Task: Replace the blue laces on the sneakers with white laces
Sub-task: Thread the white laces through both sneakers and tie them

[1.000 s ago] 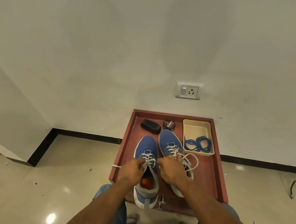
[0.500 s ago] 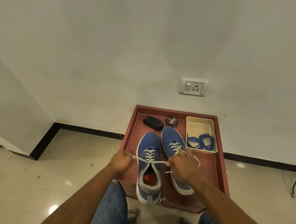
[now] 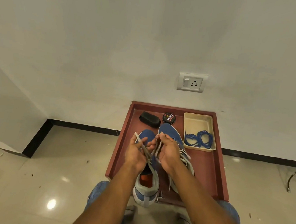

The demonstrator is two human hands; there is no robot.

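Both hands — left hand (image 3: 136,151), right hand (image 3: 168,153) — grip white lace ends (image 3: 155,150) above the sneaker (image 3: 145,188).

1. The tray (image 3: 209,165) is set on the floor against the wall.
2. Two sneakers (image 3: 145,186) are placed side by side in the tray.
3. Behind them, a brush (image 3: 149,118) and a polish tin (image 3: 169,118) are set at the tray's far edge.
4. A small bin (image 3: 198,121) is kept in the tray's far right corner; coiled laces (image 3: 200,139) are held in it.
5. A socket (image 3: 191,82) is mounted on the wall above the tray.
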